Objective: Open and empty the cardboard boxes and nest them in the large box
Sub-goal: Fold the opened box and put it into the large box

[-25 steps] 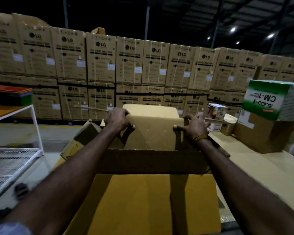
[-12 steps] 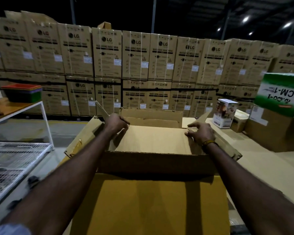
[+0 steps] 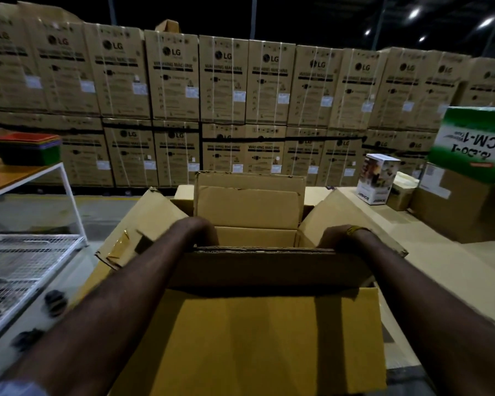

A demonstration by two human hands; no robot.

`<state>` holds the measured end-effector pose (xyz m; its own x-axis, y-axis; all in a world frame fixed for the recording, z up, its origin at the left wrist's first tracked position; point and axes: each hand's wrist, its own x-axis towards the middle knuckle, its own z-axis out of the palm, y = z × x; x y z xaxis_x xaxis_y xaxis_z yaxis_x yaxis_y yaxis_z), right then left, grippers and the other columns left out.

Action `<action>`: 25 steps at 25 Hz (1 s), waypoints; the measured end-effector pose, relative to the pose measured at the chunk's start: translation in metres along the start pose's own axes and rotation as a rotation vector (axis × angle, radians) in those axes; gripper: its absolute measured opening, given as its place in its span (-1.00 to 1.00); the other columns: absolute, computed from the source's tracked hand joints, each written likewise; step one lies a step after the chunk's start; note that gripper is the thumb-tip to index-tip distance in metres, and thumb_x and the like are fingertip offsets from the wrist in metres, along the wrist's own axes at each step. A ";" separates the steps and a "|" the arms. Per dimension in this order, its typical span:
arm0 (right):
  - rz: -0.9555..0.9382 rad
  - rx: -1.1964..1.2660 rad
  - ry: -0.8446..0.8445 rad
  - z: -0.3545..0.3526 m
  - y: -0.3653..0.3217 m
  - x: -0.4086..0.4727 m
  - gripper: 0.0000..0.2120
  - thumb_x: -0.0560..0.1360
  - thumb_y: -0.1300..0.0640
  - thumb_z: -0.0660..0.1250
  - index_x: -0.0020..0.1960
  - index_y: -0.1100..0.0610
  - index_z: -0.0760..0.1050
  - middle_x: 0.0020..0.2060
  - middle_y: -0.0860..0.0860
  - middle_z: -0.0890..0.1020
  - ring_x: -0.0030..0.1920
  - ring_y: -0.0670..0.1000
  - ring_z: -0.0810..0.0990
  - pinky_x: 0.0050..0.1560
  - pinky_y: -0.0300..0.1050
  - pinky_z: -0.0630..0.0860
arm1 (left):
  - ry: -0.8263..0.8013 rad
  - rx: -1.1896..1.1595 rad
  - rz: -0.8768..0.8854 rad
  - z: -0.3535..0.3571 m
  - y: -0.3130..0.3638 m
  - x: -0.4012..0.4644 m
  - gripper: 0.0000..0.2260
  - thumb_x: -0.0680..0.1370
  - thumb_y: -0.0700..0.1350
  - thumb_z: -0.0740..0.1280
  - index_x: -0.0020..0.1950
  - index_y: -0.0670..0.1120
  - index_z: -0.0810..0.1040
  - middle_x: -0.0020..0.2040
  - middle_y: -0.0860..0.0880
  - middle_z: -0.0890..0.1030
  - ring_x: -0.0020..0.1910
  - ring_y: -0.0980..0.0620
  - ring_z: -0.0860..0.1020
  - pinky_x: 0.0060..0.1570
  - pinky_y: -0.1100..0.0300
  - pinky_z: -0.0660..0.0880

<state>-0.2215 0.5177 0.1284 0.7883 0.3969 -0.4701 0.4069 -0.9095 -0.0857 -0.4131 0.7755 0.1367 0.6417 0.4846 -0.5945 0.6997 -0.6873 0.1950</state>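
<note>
A large open cardboard box [image 3: 269, 270] stands right in front of me, its near flap [image 3: 269, 338] folded down toward me and its side flaps [image 3: 146, 221] spread outward. A smaller cardboard box [image 3: 255, 237] sits low inside it, with upright flaps [image 3: 249, 204] at the far side. My left hand [image 3: 200, 228] and my right hand [image 3: 333, 238] both reach down into the large box at the smaller box's sides. The near rim hides the fingers of both hands. A yellow band circles my right wrist.
A white-framed table [image 3: 63, 178] with stacked coloured trays [image 3: 26, 144] stands at the left, above a wire mesh rack [image 3: 20, 264]. On the right surface are a small printed carton [image 3: 379, 178], a brown box [image 3: 463, 207] and a green-and-white box [image 3: 472, 144]. Stacked LG cartons [image 3: 223, 81] fill the background.
The smaller box, held tilted above the opening a second ago, has gone down inside the large box. Both hands followed it below the rim.
</note>
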 end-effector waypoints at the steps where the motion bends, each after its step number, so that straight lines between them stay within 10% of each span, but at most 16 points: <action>1: -0.038 0.035 -0.010 0.000 -0.006 -0.007 -0.72 0.54 -0.11 0.36 0.03 0.12 0.56 0.11 0.05 0.62 0.03 0.06 0.57 0.16 0.01 0.49 | -0.011 -0.004 0.018 0.003 0.003 0.002 -0.74 0.55 -0.03 0.41 0.19 -0.07 0.52 0.11 -0.06 0.57 0.00 -0.04 0.54 -0.19 0.11 0.48; 5: -0.237 0.156 0.119 0.001 -0.031 -0.025 -0.59 0.59 -0.14 0.26 0.21 0.16 0.57 0.00 0.01 0.59 -0.24 -0.10 0.46 -0.27 -0.26 0.33 | -0.025 -0.005 0.101 0.006 0.019 -0.002 -0.59 0.60 0.12 0.30 0.36 -0.07 0.48 0.35 -0.10 0.51 0.34 -0.23 0.47 -0.03 -0.03 0.50; 8: -0.319 0.156 0.125 0.019 -0.038 -0.024 -0.57 0.56 -0.20 0.28 0.29 0.05 0.55 0.18 0.04 0.61 0.08 -0.01 0.53 0.02 -0.16 0.41 | -0.016 -0.022 0.173 0.014 0.032 -0.005 -0.55 0.60 0.18 0.26 0.38 -0.06 0.49 0.34 -0.09 0.53 0.31 -0.21 0.49 -0.07 0.01 0.52; 15: -0.317 0.203 0.603 0.042 -0.012 -0.038 -0.63 0.58 -0.14 0.27 0.34 -0.06 0.50 0.21 0.02 0.60 0.13 0.04 0.58 0.11 0.05 0.58 | 0.303 -0.094 0.377 0.046 0.089 -0.022 -0.63 0.61 0.05 0.31 0.38 -0.03 0.49 0.27 -0.06 0.56 0.10 0.01 0.53 0.16 0.04 0.49; 25: -0.278 0.070 0.936 0.069 0.100 -0.056 -0.51 0.65 -0.10 0.09 0.56 -0.16 0.10 0.57 0.07 0.09 0.57 0.14 0.01 0.47 0.29 0.10 | 0.921 0.055 0.556 0.125 0.232 -0.045 -0.42 0.60 0.01 0.30 0.57 0.11 0.15 0.57 -0.17 0.13 0.52 -0.20 0.17 0.32 -0.16 0.41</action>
<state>-0.2572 0.3961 0.0858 0.7286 0.5085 0.4589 0.6288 -0.7622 -0.1538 -0.3191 0.5266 0.1117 0.8712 0.3021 0.3870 0.2369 -0.9491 0.2075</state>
